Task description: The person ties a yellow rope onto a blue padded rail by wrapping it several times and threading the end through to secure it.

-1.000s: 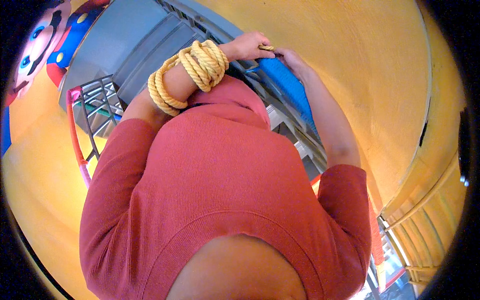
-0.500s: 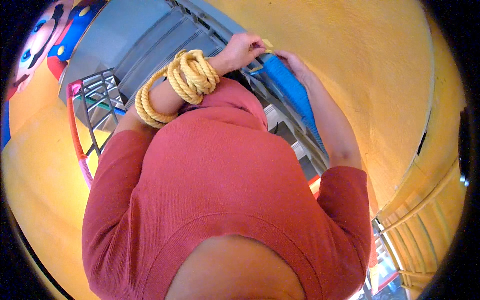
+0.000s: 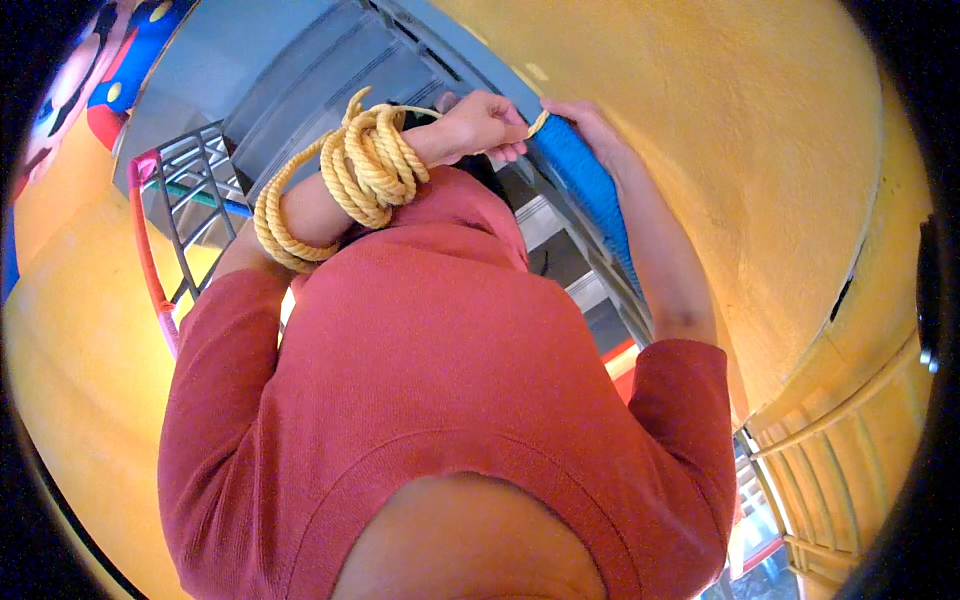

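Note:
A thick coil of yellow rope (image 3: 372, 165) hangs around my left forearm, with looser loops toward the elbow. My left hand (image 3: 485, 125) is closed in a pinch on the rope, and a short strand (image 3: 540, 124) runs from its fingers to the handrail. That slanting handrail has a tight blue cord wrapping (image 3: 585, 180). At the upper end of the wrapping, my right hand (image 3: 588, 125) is closed over the rail, its fingertips next to the yellow strand. Some of its fingers are hidden behind the rail.
Grey-blue stairs (image 3: 330, 90) lie beyond my hands. A metal railing (image 3: 195, 190) with coloured wrapping stands at the left. Close along the right side curves a yellow wall (image 3: 760, 180). A painted cartoon figure (image 3: 125, 70) covers the upper left wall.
My left hand has moved down and slightly away from my right hand, so the yellow strand shows between them. The coil has shifted left with my forearm.

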A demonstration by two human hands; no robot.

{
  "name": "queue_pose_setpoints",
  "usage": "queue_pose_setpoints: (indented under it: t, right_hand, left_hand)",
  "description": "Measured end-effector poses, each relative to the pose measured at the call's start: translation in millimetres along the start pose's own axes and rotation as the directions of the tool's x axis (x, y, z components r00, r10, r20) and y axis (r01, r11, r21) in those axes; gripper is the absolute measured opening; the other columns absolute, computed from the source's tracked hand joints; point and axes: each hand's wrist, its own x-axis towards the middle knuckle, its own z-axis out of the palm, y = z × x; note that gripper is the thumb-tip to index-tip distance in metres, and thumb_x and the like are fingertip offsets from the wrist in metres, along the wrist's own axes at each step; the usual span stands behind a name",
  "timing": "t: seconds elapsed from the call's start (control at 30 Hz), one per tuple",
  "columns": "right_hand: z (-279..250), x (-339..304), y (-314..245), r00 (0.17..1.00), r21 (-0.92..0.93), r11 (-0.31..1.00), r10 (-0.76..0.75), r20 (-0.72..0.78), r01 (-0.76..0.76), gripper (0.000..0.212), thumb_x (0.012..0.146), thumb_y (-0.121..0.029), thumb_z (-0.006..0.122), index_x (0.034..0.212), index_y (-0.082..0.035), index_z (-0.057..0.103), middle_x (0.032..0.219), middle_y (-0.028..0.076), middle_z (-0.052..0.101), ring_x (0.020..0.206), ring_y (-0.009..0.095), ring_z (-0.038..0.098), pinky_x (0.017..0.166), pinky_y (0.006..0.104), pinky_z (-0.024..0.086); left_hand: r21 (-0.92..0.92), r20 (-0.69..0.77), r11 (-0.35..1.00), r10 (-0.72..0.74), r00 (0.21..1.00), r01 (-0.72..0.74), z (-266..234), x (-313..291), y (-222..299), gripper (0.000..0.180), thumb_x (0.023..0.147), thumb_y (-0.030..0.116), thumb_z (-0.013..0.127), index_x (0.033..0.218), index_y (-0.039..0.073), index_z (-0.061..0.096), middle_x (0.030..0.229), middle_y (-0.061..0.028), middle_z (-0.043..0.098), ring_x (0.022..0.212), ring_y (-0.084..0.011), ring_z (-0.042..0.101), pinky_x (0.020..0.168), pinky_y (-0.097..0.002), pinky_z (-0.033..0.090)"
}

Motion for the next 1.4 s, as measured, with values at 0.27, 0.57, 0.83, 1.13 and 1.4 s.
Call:
queue_pose_setpoints:
  t: [0.27, 0.57, 0.83, 1.13, 1.4]
  right_hand:
    - [4, 2, 6, 0.995, 0.054, 0.995, -0.078, -0.055, 0.081, 0.032, 0.077, -0.036, 0.066, 0.08, -0.004, 0.067, 0.067, 0.005, 0.061, 0.053, 0.014, 0.056, 0.049, 0.0285, 0.046]
    - [-2, 3, 2, 0.999, -0.039, 0.998, -0.049, -0.015, 0.048, 0.026, 0.08, -0.033, 0.066, 0.083, -0.008, 0.064, 0.072, 0.002, 0.061, 0.06, 0.01, 0.056, 0.056, 0.0258, 0.046]
    - [6, -11, -8, 0.994, -0.043, 0.994, -0.105, -0.013, 0.105, 0.028, 0.081, -0.035, 0.063, 0.083, -0.007, 0.063, 0.072, 0.002, 0.061, 0.06, 0.01, 0.055, 0.055, 0.0258, 0.045]
    - [3, -1, 1, 0.998, -0.061, 0.997, -0.055, 0.003, 0.055, 0.039, 0.078, -0.042, 0.063, 0.084, -0.003, 0.066, 0.069, 0.006, 0.06, 0.057, 0.015, 0.055, 0.052, 0.0294, 0.045]
    - [1, -5, -2, 0.996, -0.271, 0.959, -0.074, 0.042, 0.082, 0.039, 0.076, -0.042, 0.068, 0.085, -0.004, 0.064, 0.073, 0.003, 0.06, 0.061, 0.011, 0.055, 0.056, 0.0254, 0.044]
  left_hand:
    - [-0.121, -0.099, 0.993, -0.014, 0.995, 0.002, 11, -1, -26, 0.032, 0.083, 0.011, 0.06, 0.105, -0.006, 0.045, 0.08, -0.015, 0.062, 0.067, -0.0219, 0.065, 0.056, -0.0324, 0.056]
    - [0.697, -0.039, 0.649, 0.458, 0.888, -0.304, 7, 33, -54, 0.021, 0.083, 0.02, 0.059, 0.085, 0.0, 0.063, 0.065, -0.0135, 0.061, 0.062, -0.0184, 0.061, 0.057, -0.0342, 0.047]
    - [0.592, -0.112, 0.797, 0.224, 0.968, -0.116, -12, 30, -34, 0.018, 0.082, 0.016, 0.059, 0.094, 0.005, 0.067, 0.075, -0.0175, 0.064, 0.071, -0.0306, 0.063, 0.065, -0.0377, 0.047]
    - [0.747, 0.006, 0.638, 0.274, 0.962, -0.187, -1, 20, -22, 0.018, 0.074, 0.01, 0.052, 0.084, 0.006, 0.066, 0.076, -0.0178, 0.062, 0.073, -0.0345, 0.061, 0.066, -0.0413, 0.046]
    - [0.899, 0.184, 0.163, 0.701, 0.689, -0.406, 3, 19, -21, 0.011, 0.074, 0.014, 0.055, 0.073, 0.005, 0.061, 0.067, -0.0139, 0.06, 0.068, -0.0338, 0.06, 0.062, -0.0448, 0.046]
